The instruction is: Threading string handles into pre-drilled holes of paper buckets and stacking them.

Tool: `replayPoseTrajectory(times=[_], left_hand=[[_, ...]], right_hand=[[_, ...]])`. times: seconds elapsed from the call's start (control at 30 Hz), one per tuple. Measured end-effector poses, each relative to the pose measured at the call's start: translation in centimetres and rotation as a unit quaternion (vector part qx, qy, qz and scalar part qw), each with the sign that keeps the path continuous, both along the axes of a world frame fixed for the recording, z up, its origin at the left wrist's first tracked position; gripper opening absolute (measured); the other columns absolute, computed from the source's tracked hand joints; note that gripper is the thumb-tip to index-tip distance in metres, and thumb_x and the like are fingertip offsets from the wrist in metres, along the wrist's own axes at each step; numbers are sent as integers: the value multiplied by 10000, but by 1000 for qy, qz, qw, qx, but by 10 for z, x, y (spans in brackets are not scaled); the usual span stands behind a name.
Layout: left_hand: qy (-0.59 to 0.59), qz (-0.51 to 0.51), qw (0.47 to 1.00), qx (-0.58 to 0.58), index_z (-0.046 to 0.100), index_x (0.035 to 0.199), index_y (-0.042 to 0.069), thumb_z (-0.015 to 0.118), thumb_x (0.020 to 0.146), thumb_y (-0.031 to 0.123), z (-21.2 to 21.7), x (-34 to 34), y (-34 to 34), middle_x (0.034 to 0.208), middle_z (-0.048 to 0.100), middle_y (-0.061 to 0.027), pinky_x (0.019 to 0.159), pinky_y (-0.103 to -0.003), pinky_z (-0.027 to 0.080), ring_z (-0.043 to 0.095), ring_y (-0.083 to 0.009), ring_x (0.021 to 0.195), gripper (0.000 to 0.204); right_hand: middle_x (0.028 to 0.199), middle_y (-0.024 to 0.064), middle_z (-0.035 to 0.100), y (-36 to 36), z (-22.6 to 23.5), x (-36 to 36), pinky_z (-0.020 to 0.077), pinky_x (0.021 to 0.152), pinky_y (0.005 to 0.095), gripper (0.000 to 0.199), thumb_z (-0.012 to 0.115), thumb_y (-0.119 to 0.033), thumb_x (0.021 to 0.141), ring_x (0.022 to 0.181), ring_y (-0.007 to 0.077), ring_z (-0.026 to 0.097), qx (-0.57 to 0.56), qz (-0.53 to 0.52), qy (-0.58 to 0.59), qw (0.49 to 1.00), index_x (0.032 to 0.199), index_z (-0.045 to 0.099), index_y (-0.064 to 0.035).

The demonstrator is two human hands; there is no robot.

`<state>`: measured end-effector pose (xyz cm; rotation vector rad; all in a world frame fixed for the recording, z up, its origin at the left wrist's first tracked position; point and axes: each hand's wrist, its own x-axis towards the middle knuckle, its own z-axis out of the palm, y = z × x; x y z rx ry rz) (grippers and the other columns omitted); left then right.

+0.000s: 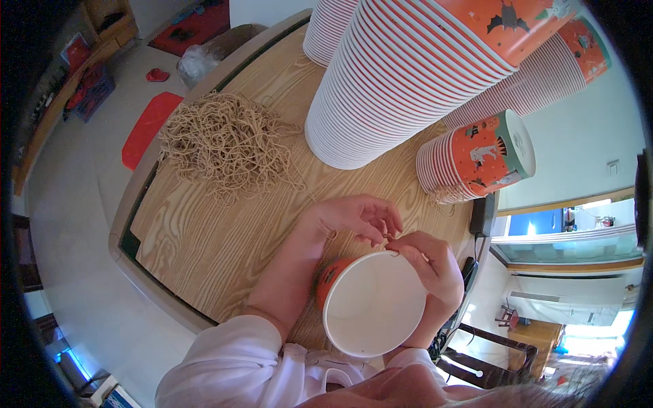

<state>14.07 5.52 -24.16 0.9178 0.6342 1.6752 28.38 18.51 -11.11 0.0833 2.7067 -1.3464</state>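
Note:
A paper bucket (374, 304), white inside and orange outside, stands tilted at the table's near edge, its open mouth toward me. At its far rim my left hand (360, 216) and my right hand (430, 262) meet, fingertips pinched together. Between them shows a short bit of brown cord (390, 237); how it runs is mostly hidden by the fingers. My right hand lies against the rim, its forearm passing behind the bucket. Near my left wrist hangs a loose cord end (332, 234). Left of my hands, a tangled heap of tan cords (228, 143) lies on the table.
A tall stack of nested white-rimmed buckets (401, 81) leans across the far side, with more stacks behind. A shorter orange stack (469, 160) stands at the right, cords at its base. The wooden table (197, 251) has a raised rim; a red stool (151, 129) stands beyond it.

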Motion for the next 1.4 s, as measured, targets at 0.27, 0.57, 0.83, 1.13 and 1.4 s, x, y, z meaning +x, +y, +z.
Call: replayPoseTrajectory(times=[0.27,0.57,0.83,1.13,1.4], left_hand=[[35,-58,996,-55,609,967,70,714,788,160,-8,0,5,867,640,-1,600,-193,450,583,-64,727,227],[-11,-5,1000,-9,592,891,46,631,835,99,-15,1,8,737,632,-30,476,-181,410,551,-53,572,86],[-35,29,998,-47,583,934,55,658,824,66,-4,-1,3,735,612,-9,480,-176,400,532,-41,579,134],[-24,24,999,-36,588,971,58,686,814,91,-11,1,10,765,614,5,497,-179,398,524,-31,596,188],[-4,59,997,-55,595,990,61,695,811,109,-5,1,9,793,619,19,507,-173,385,532,-29,636,211]], right_hand=[[859,149,658,5,-2,-1,474,687,286,205,519,-91,912,774,214,630,33,10,0,999,938,660,55],[831,144,658,3,1,-2,467,671,282,195,526,-78,905,748,205,622,44,9,-3,999,920,666,58],[765,119,648,10,-15,-6,487,673,312,159,604,-127,865,742,200,636,-57,-87,39,994,906,647,19],[712,92,635,9,-26,-14,470,622,287,177,694,-178,813,661,134,596,33,-111,-59,991,865,631,-21],[721,56,636,16,-30,-14,480,629,275,101,632,-99,855,676,117,608,-29,-134,-31,990,889,634,-4]])
